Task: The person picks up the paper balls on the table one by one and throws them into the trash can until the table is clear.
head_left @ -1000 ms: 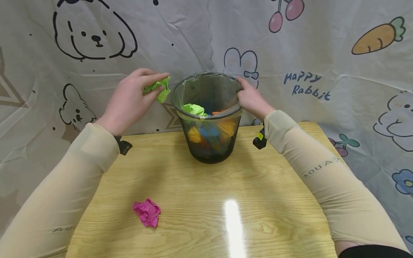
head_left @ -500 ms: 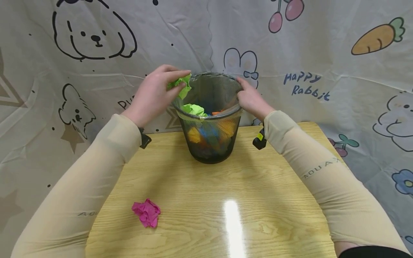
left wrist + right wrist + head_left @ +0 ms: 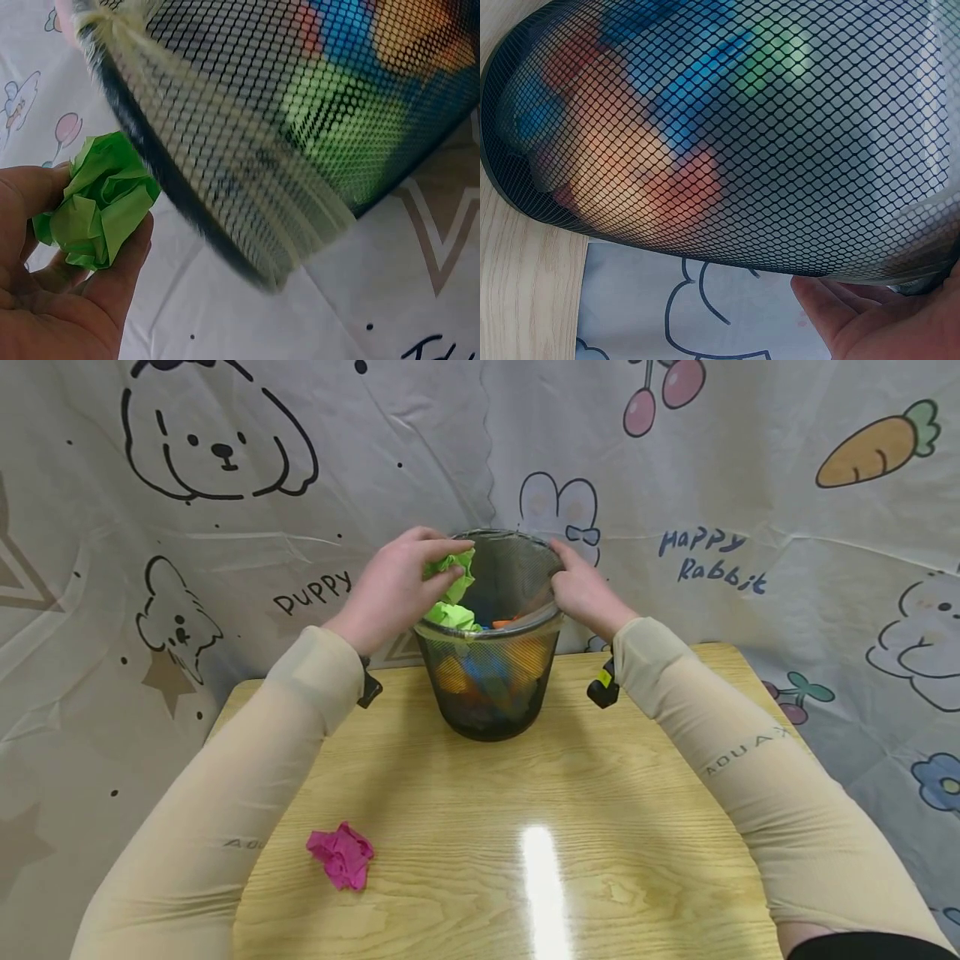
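My left hand [image 3: 396,578] pinches a crumpled green paper ball [image 3: 461,578] between thumb and fingers, above the left side of the wastebasket's opening. The left wrist view shows the same paper ball [image 3: 105,206] close to the rim. The black mesh wastebasket [image 3: 487,714] stands upright at the back of the table, lined with a clear bag. With thumb and fingers, my right hand [image 3: 588,589] grips its rim at the right. Inside lie another green paper ball [image 3: 452,617] and blue, orange and yellow pieces, blurred through the mesh. A crumpled pink paper ball [image 3: 342,856] lies at front left.
The light wooden table [image 3: 450,810] carries the wastebasket and the pink paper. Right behind its back edge hangs a pale curtain [image 3: 420,452] printed with cartoon animals.
My left hand has moved right with the green paper ball, from beside the wastebasket to over its left rim. The right hand, wastebasket and pink paper have stayed put.
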`<state>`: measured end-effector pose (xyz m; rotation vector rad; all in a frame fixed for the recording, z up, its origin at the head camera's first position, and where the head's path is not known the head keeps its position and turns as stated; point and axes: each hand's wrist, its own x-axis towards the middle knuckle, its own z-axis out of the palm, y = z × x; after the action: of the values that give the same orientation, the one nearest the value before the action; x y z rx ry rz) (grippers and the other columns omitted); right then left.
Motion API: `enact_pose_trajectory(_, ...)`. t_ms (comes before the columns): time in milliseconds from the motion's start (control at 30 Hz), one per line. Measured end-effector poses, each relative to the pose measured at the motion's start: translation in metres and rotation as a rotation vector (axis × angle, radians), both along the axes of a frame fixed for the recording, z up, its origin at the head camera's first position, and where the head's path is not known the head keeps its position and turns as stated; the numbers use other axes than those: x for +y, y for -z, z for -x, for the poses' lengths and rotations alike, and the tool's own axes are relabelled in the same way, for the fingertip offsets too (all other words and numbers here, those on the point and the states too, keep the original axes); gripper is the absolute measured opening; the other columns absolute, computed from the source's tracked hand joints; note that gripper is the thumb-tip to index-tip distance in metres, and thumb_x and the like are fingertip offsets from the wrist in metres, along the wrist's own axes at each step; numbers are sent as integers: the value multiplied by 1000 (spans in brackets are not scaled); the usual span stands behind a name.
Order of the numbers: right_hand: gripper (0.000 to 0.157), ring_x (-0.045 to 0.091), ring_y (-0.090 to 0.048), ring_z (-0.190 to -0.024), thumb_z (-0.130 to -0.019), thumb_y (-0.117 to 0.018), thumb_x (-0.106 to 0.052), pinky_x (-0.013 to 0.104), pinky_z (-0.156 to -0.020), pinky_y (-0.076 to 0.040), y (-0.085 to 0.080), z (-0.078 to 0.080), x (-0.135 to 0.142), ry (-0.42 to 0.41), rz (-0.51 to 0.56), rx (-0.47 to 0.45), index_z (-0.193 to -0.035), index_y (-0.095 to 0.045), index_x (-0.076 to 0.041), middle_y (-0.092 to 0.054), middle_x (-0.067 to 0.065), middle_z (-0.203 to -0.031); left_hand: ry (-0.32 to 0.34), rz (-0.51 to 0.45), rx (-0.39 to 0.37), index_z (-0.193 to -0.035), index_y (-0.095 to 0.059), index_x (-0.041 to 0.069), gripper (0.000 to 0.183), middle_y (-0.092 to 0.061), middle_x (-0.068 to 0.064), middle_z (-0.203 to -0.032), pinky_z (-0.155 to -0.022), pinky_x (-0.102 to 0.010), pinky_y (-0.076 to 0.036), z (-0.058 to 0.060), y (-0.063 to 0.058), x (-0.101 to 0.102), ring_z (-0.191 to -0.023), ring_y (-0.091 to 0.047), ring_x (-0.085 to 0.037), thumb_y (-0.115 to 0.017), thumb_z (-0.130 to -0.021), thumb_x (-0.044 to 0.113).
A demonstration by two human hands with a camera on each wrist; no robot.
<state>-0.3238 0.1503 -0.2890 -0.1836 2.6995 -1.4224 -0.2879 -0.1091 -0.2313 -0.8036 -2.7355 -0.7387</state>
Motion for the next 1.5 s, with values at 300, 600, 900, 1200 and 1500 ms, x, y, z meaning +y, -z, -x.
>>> enact_pose_trajectory(300,67,16,-5,-155,-103,-22,-8,38,-123,-16,1,0,2,-11,6,9,-167,-5,-19,-6,0,-171,44,35,-32,-146,-60,18,42,-56,-6,-138,-83,-35,-48,2,11,19,-102,-58,-18,-62,-104,24)
enact_pose_trajectory(600,68,16,-4,-155,-102,-22,-8,38,-124,-9,0,-1,0,-14,0,9,-167,-5,-19,-5,-1,-171,21,108,-68,-159,-40,27,61,-34,-5,-163,-115,-46,-36,3,14,26,-145,-39,-27,-60,-103,42)
enact_pose_trajectory(900,66,16,-5,-155,-103,-23,-8,38,-119,-22,1,0,1,-14,-7,17,-167,-6,-18,-7,1,-171,5,108,-75,-164,-26,33,70,-22,-1,-168,-123,-50,-17,2,14,14,-155,-14,-25,-44,-103,63)
enact_pose_trajectory(1200,66,17,-15,-153,-104,-21,-9,41,-112,-27,1,0,2,-19,-16,9,-167,-5,-20,-5,-1,-171,26,143,-40,-164,-27,31,70,-22,-5,-168,-124,-49,-8,3,14,7,-155,-13,-32,-40,-103,64)
enact_pose_trajectory(1500,67,16,-14,-153,-104,-21,-9,42,-110,-28,1,1,1,-12,-18,3,-167,-4,-21,-5,-2,-171,8,310,-27,-165,-17,35,79,-10,-5,-171,-121,-58,6,-2,13,0,-156,-1,-33,-32,-99,75)
